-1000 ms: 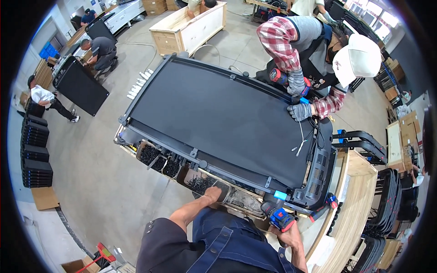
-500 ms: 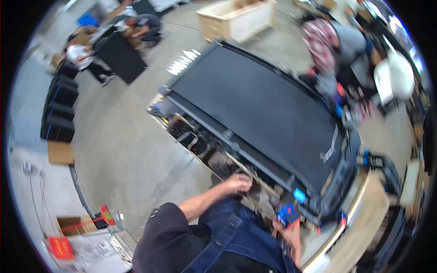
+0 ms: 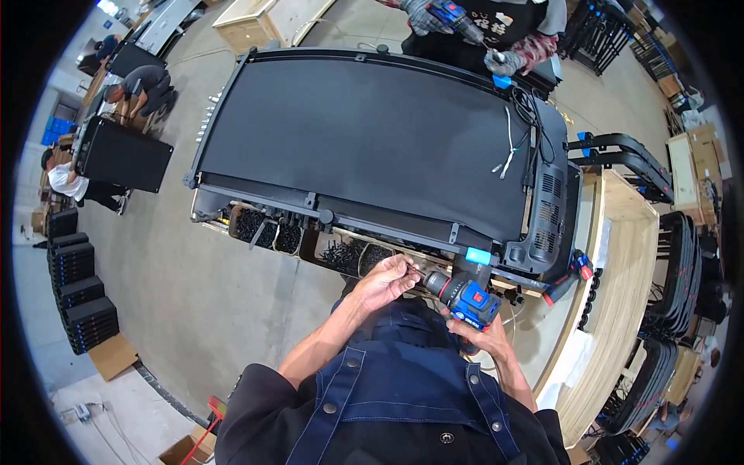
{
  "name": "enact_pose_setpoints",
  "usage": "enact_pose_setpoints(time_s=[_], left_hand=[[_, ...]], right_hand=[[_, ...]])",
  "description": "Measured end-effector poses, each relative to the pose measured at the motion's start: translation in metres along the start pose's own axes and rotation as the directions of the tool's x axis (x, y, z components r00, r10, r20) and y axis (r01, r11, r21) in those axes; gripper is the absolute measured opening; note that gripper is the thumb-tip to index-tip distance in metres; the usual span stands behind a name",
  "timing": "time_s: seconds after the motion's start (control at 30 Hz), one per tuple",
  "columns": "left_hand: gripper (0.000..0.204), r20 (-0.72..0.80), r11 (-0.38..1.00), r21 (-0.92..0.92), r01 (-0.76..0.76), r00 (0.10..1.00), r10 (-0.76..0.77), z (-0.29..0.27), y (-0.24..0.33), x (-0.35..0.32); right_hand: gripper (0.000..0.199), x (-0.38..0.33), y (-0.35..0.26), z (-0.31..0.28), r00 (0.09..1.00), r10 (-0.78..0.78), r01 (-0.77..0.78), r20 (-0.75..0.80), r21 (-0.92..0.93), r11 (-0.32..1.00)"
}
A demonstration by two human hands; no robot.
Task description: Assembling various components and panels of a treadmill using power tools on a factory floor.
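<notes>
Right hand clenched on blue cordless drill at near edge of treadmill. Left hand pinches a small screw at the drill's tip, above the screw trays.

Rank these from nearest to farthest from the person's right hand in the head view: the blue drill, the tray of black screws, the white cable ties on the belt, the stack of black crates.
1. Blue drill: held in the right hand.
2. Tray of black screws: just up and left, under the frame edge.
3. White cable ties: farther up, on the black belt.
4. Stack of black crates: far left, on the floor.
</notes>
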State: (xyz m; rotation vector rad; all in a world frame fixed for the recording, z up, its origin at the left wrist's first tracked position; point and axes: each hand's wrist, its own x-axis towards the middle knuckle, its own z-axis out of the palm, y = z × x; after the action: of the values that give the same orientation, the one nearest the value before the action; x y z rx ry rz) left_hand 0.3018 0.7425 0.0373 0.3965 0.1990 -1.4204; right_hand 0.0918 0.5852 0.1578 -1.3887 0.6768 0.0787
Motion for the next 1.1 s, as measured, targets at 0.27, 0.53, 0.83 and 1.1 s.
enact_pose_setpoints(time_s=[0.27,0.53,0.83,1.1], left_hand=[[0.024,-0.111,0.933,0.355,-0.065,0.988,0.111,0.017,-0.005,0.009],[0.032,-0.116,0.989,0.126,0.08,0.991,-0.065,0.038,-0.017,0.04],[0.028,-0.036,0.943,-0.023,0.333,0.942,-0.334,0.055,-0.029,0.069],[0.027,-0.093,0.94,-0.062,0.336,0.936,-0.34,0.05,-0.018,0.074]], right_hand=[[0.04,-0.007,0.009,0.003,0.987,0.097,-0.088,-0.125,0.075,0.993],[0.031,-0.005,-0.021,0.002,0.952,0.121,-0.114,-0.28,0.042,0.993],[0.034,0.047,-0.082,-0.045,0.958,0.124,-0.266,-0.259,-0.643,0.718],[0.031,0.079,-0.096,-0.045,0.937,0.258,-0.346,-0.237,-0.735,0.582]])
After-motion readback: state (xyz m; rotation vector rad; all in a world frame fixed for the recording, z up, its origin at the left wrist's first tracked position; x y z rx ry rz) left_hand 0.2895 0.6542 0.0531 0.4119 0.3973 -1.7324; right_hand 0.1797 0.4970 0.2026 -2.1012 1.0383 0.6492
